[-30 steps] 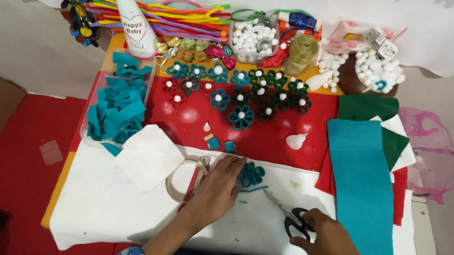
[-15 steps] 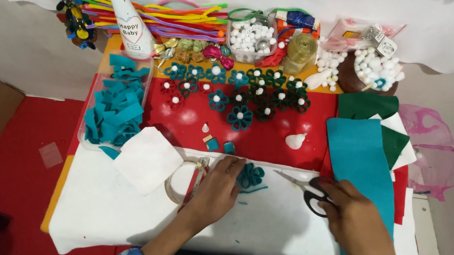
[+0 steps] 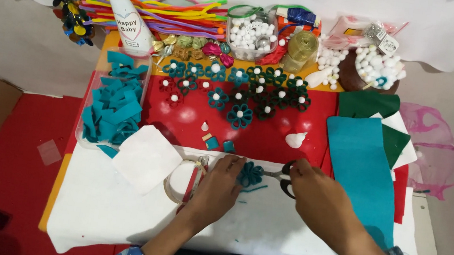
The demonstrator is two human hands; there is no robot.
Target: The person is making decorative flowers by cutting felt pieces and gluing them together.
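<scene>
Since a second ago, right hand (image 3: 318, 198) has travelled from the lower right of the white sheet up and inward, carrying the scissors (image 3: 284, 177) to the flower; left hand (image 3: 220, 186) has kept its place.

Item: teal felt flower (image 3: 250, 174), on the white felt sheet (image 3: 114, 217) at the near middle of the table, just below the red cloth (image 3: 271, 141). Left fingers pinch its left edge (narrow grip, fingertips closed on the petals). Right fingers are curled through the black scissor handles; blades point left and meet the flower's right side, but whether they are parted cannot be told.

Handling, by judgement: light, soft, floppy, not fragile, easily crushed out of shape; best taken at the centre or by the petal edge, with gentle pressure.

Pose: both forearms enter from the bottom edge and converge on the flower, wrists low over the sheet, palms down.

Nearby: tape roll (image 3: 181, 182) and white square (image 3: 146, 158) to the left; teal felt panel (image 3: 361, 171) to the right; finished flowers (image 3: 242, 92) in rows beyond (white pompom centres).
</scene>
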